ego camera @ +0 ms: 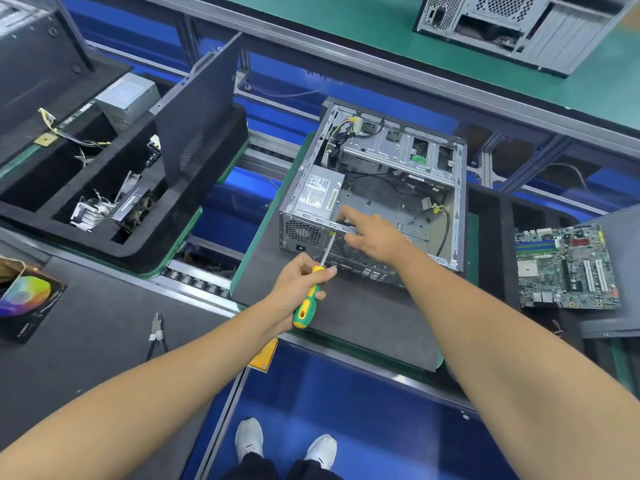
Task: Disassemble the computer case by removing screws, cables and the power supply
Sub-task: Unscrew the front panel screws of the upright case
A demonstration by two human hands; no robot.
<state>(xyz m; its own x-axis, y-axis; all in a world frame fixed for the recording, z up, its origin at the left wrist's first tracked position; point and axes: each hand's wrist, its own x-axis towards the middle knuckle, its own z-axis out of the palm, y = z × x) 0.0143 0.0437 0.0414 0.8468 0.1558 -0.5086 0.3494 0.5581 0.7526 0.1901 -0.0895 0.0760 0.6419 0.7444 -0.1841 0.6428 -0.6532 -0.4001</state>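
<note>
Left hand [298, 289] clamped on the screwdriver [313, 289], whose shaft slants up and away to a screw [331, 233] on the near rear wall of the case [372, 188] on the surface; right hand [370, 237], fingers loosely spread, steadies the rim beside it.

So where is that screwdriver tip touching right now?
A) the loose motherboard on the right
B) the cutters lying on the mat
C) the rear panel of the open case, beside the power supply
C: the left hand holds the screwdriver with its tip against the rear panel of the case, just below the power supply.
</note>
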